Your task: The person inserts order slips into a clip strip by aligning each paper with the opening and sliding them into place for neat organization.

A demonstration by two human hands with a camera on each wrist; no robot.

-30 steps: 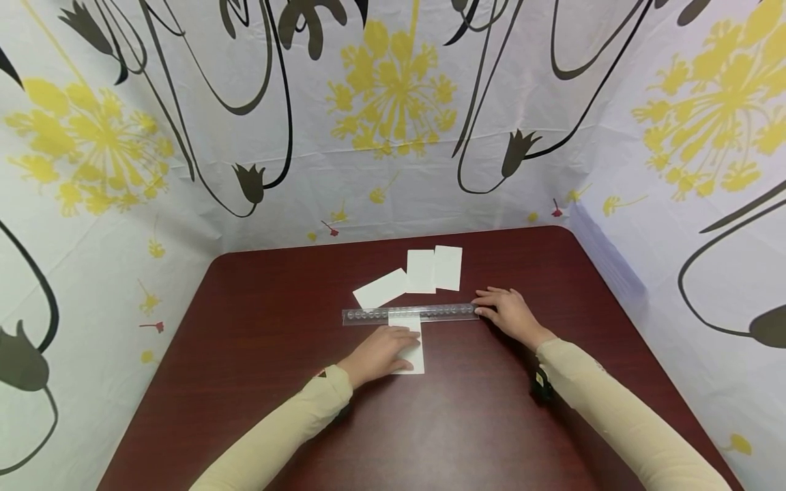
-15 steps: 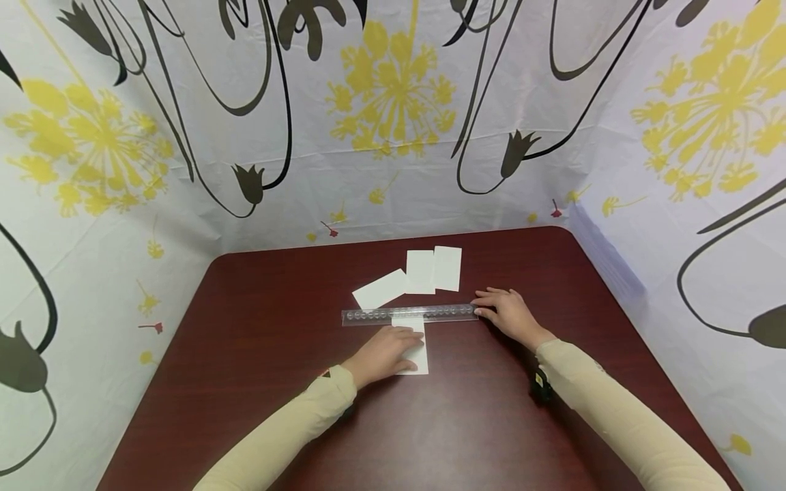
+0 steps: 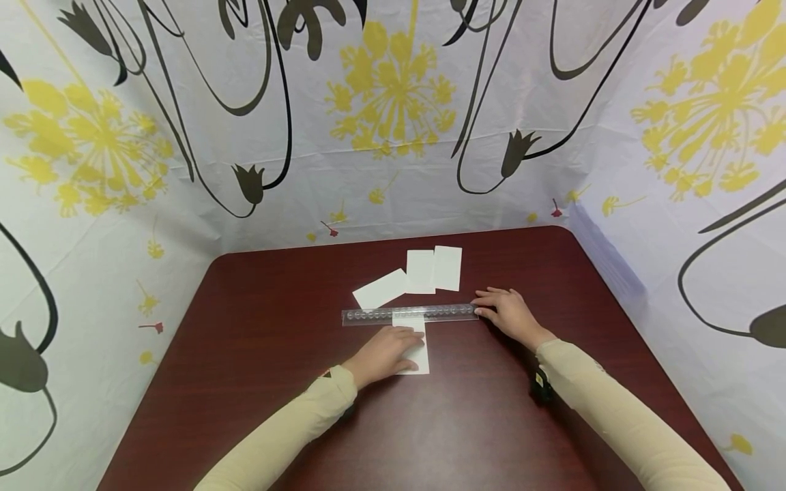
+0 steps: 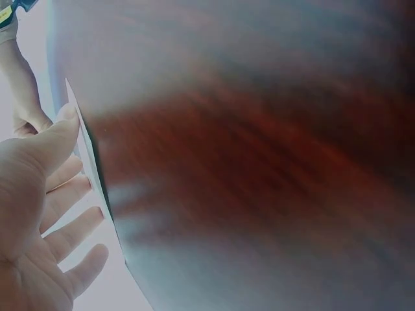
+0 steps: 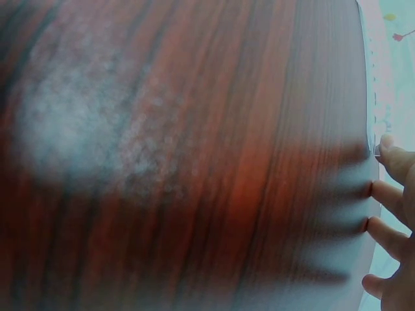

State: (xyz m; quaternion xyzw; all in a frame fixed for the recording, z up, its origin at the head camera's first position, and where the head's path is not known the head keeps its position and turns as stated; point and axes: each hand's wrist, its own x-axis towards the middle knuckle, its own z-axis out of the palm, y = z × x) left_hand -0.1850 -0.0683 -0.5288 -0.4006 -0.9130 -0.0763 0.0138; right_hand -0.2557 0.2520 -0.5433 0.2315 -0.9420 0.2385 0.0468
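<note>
Under the transparent ruler (image 3: pixel 442 312) lies the far end of a white card (image 3: pixel 419 354), visible through the plastic. My left hand (image 3: pixel 382 351) rests on this card with extended, slightly spread fingers, covering its left part. In the left wrist view, the thumb (image 4: pixel 61 129) and fingers (image 4: pixel 71 236) touch the card (image 4: pixel 97 172). At the ruler's right end, my right hand (image 3: pixel 508 315) holds it with thumb and index finger. The right wrist view shows the thumb (image 5: pixel 392 152) against the ruler's end (image 5: pixel 371 129), with other fingertips on the table.
Beyond the ruler lie a slanted white card (image 3: pixel 381 290) and two upright white cards, one left (image 3: pixel 420 271) and one right (image 3: pixel 447 268). The dark red table (image 3: pixel 276 354) meets a patterned cloth (image 3: pixel 399 198) at its back edge.
The card under my left hand has shifted slightly right along the ruler, and the hand moved with it. My right hand and the ruler have kept still.
</note>
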